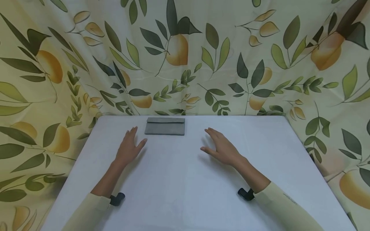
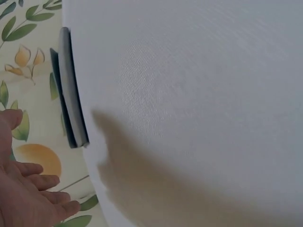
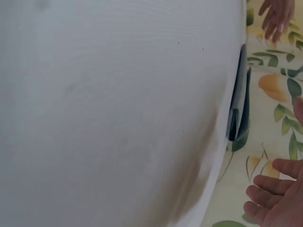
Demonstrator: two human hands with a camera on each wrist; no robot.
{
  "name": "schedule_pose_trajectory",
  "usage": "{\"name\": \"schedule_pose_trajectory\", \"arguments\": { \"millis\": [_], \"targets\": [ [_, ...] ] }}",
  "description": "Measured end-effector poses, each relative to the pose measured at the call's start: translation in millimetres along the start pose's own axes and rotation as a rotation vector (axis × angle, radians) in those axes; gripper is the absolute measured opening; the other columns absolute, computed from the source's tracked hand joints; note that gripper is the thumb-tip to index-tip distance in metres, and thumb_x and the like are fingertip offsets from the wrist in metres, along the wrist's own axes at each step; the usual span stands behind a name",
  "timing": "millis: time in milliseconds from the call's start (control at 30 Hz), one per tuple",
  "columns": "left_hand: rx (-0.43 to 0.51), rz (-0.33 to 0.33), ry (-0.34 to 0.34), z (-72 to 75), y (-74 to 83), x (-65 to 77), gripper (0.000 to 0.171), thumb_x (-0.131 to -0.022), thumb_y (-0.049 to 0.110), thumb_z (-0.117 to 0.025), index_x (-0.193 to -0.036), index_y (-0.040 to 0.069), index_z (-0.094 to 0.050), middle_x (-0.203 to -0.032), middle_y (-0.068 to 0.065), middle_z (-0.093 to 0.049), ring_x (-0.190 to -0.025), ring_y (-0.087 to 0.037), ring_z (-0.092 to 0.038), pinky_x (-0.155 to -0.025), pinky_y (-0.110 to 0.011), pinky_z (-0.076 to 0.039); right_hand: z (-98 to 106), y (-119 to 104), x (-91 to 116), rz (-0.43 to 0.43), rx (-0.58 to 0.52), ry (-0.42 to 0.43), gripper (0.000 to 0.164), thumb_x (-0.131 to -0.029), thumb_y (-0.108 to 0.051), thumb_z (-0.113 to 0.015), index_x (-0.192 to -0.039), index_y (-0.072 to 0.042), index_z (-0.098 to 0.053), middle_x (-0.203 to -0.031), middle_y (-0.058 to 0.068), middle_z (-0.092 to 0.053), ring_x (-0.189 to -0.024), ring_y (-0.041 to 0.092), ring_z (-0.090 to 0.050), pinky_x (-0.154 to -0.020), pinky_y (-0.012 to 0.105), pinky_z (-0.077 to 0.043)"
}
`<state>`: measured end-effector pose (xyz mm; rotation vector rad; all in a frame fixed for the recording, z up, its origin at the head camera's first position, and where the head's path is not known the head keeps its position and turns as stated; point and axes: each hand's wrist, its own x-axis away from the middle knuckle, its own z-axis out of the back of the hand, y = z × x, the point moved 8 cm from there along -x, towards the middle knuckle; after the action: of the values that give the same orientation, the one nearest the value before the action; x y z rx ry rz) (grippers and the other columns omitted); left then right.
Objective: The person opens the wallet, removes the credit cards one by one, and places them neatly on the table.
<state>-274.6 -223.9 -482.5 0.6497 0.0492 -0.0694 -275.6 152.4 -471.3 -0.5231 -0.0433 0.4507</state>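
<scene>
Near the far edge of the white table lies a flat grey rectangular pouch (image 1: 164,127) with a folded flap along its far side. My left hand (image 1: 128,149) hovers just left of it, fingers extended and thumb spread, holding nothing. To the right of the pouch, farther off, my right hand (image 1: 222,147) is held over the table with straight fingers and a spread thumb, also holding nothing. In the left wrist view the pouch (image 2: 71,90) shows edge-on beyond the fingers (image 2: 45,181). The right wrist view shows the pouch (image 3: 240,99) edge-on too.
The white tabletop (image 1: 185,179) stretches between and in front of both arms. A curtain (image 1: 185,73) printed with fruit and leaves hangs behind the table and along its sides. Dark wrist-worn devices (image 1: 117,199) sit by both cream sleeves (image 1: 89,210).
</scene>
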Motion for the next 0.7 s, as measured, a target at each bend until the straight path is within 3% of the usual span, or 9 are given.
{"name": "schedule_pose_trajectory", "arguments": {
  "millis": [200, 400, 533, 700],
  "targets": [
    [0.032, 0.034, -0.003, -7.6, 1.2, -11.6, 0.084, -0.106, 0.04, -0.061, -0.165, -0.004, -0.021, -0.169, -0.028, -0.022, -0.157, -0.049, -0.012, -0.125, -0.063, -0.016, -11, -7, -14, 0.016, -0.015, -0.02, 0.086, -0.1, -0.059, -0.064, -0.165, -0.012, -0.033, -0.169, 0.016, -0.032, -0.154, 0.037, -0.03, -0.122, 0.057, -0.031],
    [0.11, 0.039, 0.042, -9.8, 2.4, -26.5, 0.083, -0.105, 0.036, -0.065, -0.164, -0.005, -0.023, -0.167, -0.03, -0.026, -0.156, -0.047, -0.016, -0.125, -0.059, -0.019, -17, -16, -35, 0.07, 0.072, -0.009, 0.082, -0.1, -0.053, -0.068, -0.163, -0.011, -0.036, -0.167, 0.016, -0.036, -0.153, 0.036, -0.034, -0.122, 0.053, -0.033],
    [0.148, 0.041, 0.082, -12.0, -1.2, -37.5, 0.083, -0.104, 0.035, -0.068, -0.163, -0.004, -0.025, -0.165, -0.032, -0.028, -0.156, -0.048, -0.019, -0.125, -0.06, -0.021, -23, -19, -49, 0.084, 0.051, -0.026, 0.081, -0.101, -0.052, -0.068, -0.163, -0.01, -0.037, -0.165, 0.017, -0.038, -0.152, 0.036, -0.035, -0.122, 0.052, -0.034],
    [0.158, 0.058, 0.084, -19.6, -2.3, -48.9, 0.082, -0.104, 0.034, -0.068, -0.163, -0.004, -0.026, -0.164, -0.034, -0.028, -0.155, -0.049, -0.018, -0.125, -0.06, -0.02, -28, -21, -66, 0.101, 0.043, -0.046, 0.081, -0.101, -0.052, -0.068, -0.163, -0.009, -0.037, -0.165, 0.016, -0.039, -0.152, 0.035, -0.035, -0.123, 0.05, -0.033]
  ]
}}
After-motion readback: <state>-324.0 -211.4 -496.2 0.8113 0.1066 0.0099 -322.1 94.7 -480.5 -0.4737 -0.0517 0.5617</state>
